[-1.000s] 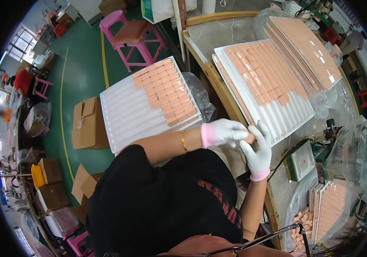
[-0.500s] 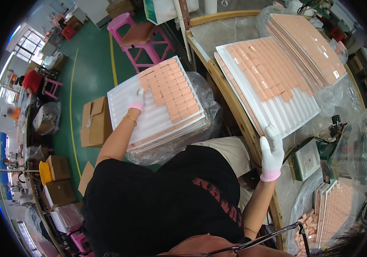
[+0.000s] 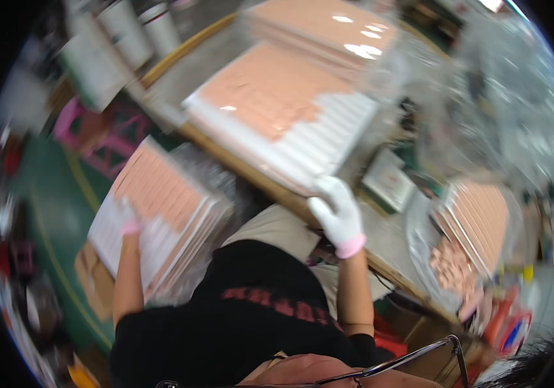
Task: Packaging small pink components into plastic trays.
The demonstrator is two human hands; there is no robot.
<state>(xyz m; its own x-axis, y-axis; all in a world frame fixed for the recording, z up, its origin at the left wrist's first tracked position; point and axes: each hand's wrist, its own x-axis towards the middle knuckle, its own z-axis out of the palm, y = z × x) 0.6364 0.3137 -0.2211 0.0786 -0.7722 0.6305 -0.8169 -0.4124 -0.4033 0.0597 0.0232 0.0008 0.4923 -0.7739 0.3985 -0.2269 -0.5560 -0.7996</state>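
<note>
At the left of the frame, a rectangular white plastic tray with parallel grooves [image 3: 103,227] tops a layered stack; small peach-coloured blocks [image 3: 163,187] fill the grooves along its upper and right part, and white grooves show at its lower left. In the upper centre, a second grooved white plastic tray [image 3: 340,141] lies on a grey table with a wooden edge [image 3: 396,249]. Rows of peach pieces [image 3: 270,87] cover its upper left side in a stepped outline, with white grooves toward its lower right. Above it, at the top of the frame, sits a glossy stack of peach-filled trays [image 3: 322,26]. At the right, clear plastic sheeting [image 3: 417,249] lies around a tilted stack of filled trays [image 3: 480,216] and a heap of loose peach blocks [image 3: 448,266].

The white-gloved left hand [image 3: 129,218] reaches up over the left tray, beside the edge of its rows; blur hides whether its fingers grip anything. The white-gloved right hand [image 3: 338,212] is raised at the centre right, thumb and fingers spread apart, near the table tray's lower corner; contact cannot be told.
</note>
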